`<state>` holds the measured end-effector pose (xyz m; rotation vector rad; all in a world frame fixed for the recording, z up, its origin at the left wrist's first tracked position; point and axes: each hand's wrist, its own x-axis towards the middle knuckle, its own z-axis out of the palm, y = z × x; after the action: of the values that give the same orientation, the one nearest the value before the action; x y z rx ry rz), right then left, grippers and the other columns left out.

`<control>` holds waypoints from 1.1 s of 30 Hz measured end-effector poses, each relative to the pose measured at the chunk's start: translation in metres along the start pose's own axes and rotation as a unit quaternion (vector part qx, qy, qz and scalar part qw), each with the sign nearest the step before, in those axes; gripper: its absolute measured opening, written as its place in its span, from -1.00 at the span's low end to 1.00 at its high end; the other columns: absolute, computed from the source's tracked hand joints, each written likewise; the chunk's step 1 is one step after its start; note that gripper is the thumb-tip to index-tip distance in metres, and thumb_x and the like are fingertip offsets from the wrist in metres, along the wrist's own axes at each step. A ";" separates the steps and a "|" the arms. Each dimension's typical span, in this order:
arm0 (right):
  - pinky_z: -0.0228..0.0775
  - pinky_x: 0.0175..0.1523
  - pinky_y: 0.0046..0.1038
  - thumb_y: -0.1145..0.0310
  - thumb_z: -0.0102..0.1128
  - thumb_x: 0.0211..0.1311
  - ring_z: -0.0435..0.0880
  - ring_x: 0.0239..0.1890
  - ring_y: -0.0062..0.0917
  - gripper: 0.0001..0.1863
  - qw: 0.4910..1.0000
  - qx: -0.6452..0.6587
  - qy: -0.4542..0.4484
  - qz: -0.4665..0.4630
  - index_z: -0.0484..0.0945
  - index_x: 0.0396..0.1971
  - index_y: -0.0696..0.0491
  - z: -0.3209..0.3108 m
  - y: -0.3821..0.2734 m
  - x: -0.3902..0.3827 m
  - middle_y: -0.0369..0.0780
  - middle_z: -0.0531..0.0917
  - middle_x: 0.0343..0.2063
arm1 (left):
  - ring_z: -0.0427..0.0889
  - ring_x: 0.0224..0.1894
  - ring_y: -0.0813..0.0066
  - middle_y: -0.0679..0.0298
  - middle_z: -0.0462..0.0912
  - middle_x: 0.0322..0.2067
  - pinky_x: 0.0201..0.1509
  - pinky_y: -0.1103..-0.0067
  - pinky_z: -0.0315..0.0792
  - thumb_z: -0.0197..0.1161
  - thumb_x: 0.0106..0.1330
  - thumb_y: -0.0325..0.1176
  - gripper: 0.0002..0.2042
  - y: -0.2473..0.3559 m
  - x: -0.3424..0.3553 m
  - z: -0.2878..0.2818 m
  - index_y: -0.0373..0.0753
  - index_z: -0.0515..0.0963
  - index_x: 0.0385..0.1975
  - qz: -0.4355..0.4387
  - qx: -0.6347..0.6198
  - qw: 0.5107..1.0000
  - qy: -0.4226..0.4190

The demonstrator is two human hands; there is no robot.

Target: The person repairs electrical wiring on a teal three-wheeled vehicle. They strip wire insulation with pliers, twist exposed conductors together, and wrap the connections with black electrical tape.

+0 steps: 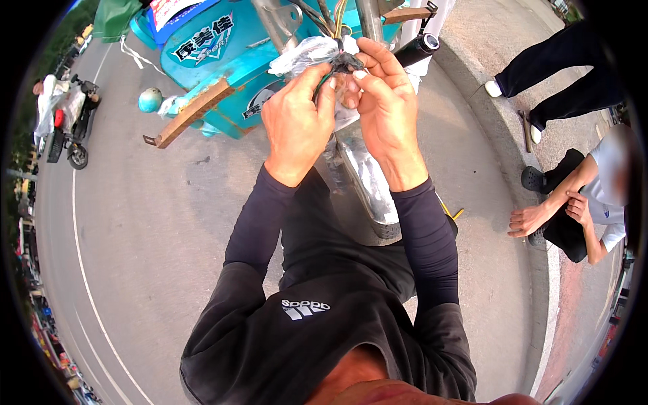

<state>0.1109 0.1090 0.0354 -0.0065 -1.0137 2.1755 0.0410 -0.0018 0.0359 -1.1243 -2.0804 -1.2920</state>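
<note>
At the top centre, both my hands are raised to a bundle of coloured wires (339,30) with a dark, taped-looking junction (346,62). My left hand (298,118) pinches the left side of this dark tangle near a green wire. My right hand (387,118) grips its right side between thumb and fingers. Clear plastic wrapping (300,52) lies around the wires, between two metal tubes (280,20). Below my hands is a silver mudguard (366,179) over a tyre. What exactly is between my fingertips is partly hidden.
A turquoise cart body (189,64) with rusty bars (189,115) stands behind my hands; a black cylinder (417,48) sticks out right. A seated person (597,202) and another's dark-trousered legs (553,71) are on the right by a kerb (509,155). A loaded scooter (67,121) is on the road left.
</note>
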 end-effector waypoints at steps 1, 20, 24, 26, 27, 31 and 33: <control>0.37 -0.36 -0.57 0.65 0.10 0.20 0.52 -0.38 -0.62 -0.49 0.999 0.040 -0.018 0.014 0.41 0.20 0.25 0.004 -0.001 0.001 -0.22 0.59 -0.21 | 0.73 -0.38 0.22 0.08 0.74 -0.38 -0.34 0.43 0.50 0.32 0.30 -0.40 -0.80 -0.005 0.002 0.000 -0.29 0.65 -0.13 0.024 0.009 1.000 0.014; 0.37 -0.33 -0.46 0.26 0.34 0.31 0.55 -0.50 -0.61 -0.75 0.840 -0.535 -0.083 -0.029 0.68 -0.28 0.17 -0.013 -0.016 -0.009 -0.26 0.64 -0.56 | 0.63 -0.32 0.08 0.13 0.67 -0.32 -0.19 0.36 0.54 0.30 0.24 -0.55 -0.82 -0.036 0.012 -0.009 -0.30 0.63 -0.17 0.197 0.087 0.976 0.034; 0.37 -0.40 -0.45 0.28 0.32 0.30 0.52 -0.54 -0.70 -0.74 0.923 -0.379 -0.050 -0.038 0.66 -0.22 0.20 -0.024 0.003 0.003 -0.27 0.67 -0.57 | 0.67 -0.34 0.20 0.15 0.71 -0.33 -0.22 0.44 0.56 0.30 0.29 -0.53 -0.81 -0.036 0.009 -0.006 -0.34 0.62 -0.12 0.071 -0.025 0.997 0.000; 0.38 -0.39 -0.49 0.30 0.32 0.30 0.52 -0.52 -0.72 -0.75 0.935 -0.353 -0.033 -0.012 0.66 -0.24 0.21 -0.021 0.004 0.009 -0.30 0.68 -0.55 | 0.69 -0.37 0.34 0.17 0.72 -0.36 -0.25 0.50 0.56 0.29 0.33 -0.51 -0.83 -0.033 0.008 -0.003 -0.37 0.62 -0.12 -0.034 -0.160 0.986 -0.022; 0.38 -0.39 -0.51 0.31 0.32 0.30 0.52 -0.51 -0.72 -0.76 0.940 -0.340 -0.026 0.001 0.66 -0.24 0.21 -0.016 0.003 0.010 -0.32 0.69 -0.55 | 0.70 -0.38 0.41 0.17 0.72 -0.38 -0.27 0.53 0.55 0.28 0.35 -0.50 -0.83 -0.033 0.009 -0.002 -0.38 0.61 -0.11 -0.086 -0.224 0.970 -0.031; 0.39 -0.36 -0.55 0.21 0.36 0.22 0.57 -0.48 -0.72 -0.71 0.908 -0.414 -0.060 0.012 0.69 -0.36 0.19 -0.005 0.010 0.022 -0.29 0.71 -0.53 | 0.67 -0.35 0.58 0.17 0.69 -0.28 -0.27 0.61 0.55 0.24 0.41 -0.48 -0.85 -0.037 0.004 0.002 -0.39 0.61 -0.12 -0.068 -0.227 0.971 -0.020; 0.40 -0.35 -0.53 0.20 0.35 0.18 0.58 -0.47 -0.71 -0.70 0.921 -0.387 -0.045 0.033 0.72 -0.37 0.19 0.000 0.015 0.021 -0.28 0.73 -0.51 | 0.65 -0.32 0.60 0.20 0.68 -0.25 -0.24 0.62 0.54 0.21 0.42 -0.49 -0.84 -0.041 0.003 0.003 -0.40 0.60 -0.09 -0.097 -0.250 0.963 -0.041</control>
<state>0.0863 0.1153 0.0309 -0.3143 -1.8846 1.7042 0.0059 -0.0081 0.0150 -1.2077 -2.0175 -1.9749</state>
